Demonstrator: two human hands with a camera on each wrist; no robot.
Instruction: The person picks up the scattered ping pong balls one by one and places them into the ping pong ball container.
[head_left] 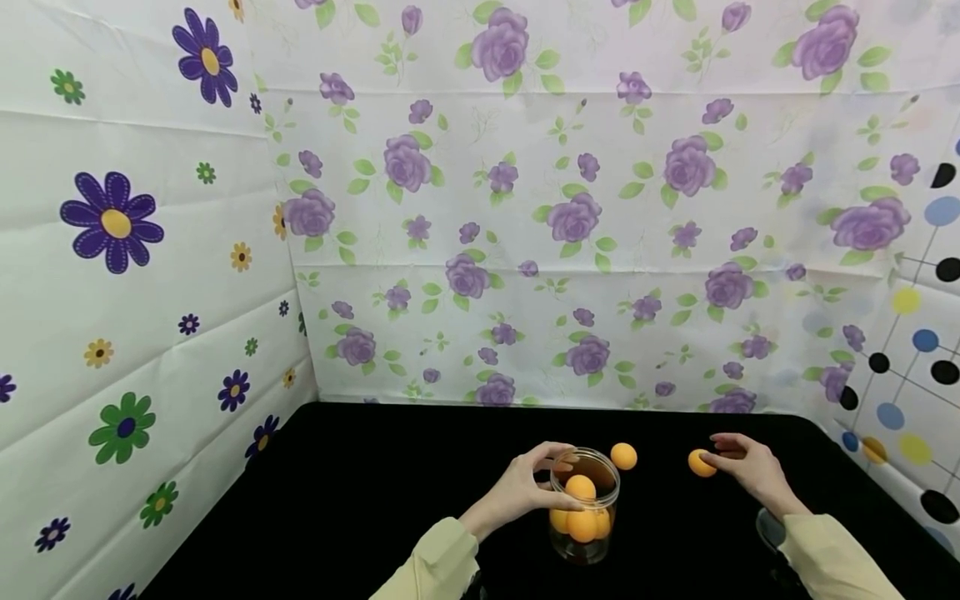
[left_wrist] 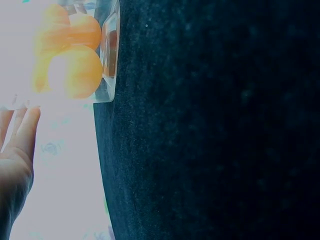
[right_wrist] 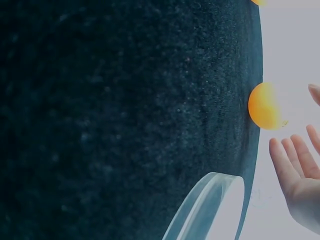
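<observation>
My left hand (head_left: pixel 528 483) grips a clear jar (head_left: pixel 587 550) near its rim, thumb on the near side and fingers on the far side. Several orange ping-pong balls (head_left: pixel 582 525) lie inside it; the left wrist view shows the balls (left_wrist: pixel 77 72) through the wall, partly washed out by glare. Over to the right, my right hand (head_left: pixel 756 473) reaches beside a loose orange ball (head_left: pixel 701 463). In the right wrist view that ball (right_wrist: pixel 265 106) rests on the table, a small gap from the spread fingers (right_wrist: pixel 284 162).
Another orange ball (head_left: pixel 624 456) lies just behind the jar to its right. A round clear lid (head_left: pixel 769 528) is by the right wrist. The black tabletop (head_left: pixel 375 467) meets flower-patterned sheets (head_left: pixel 480 208) at the back and a dotted sheet (head_left: pixel 926 400) on the right.
</observation>
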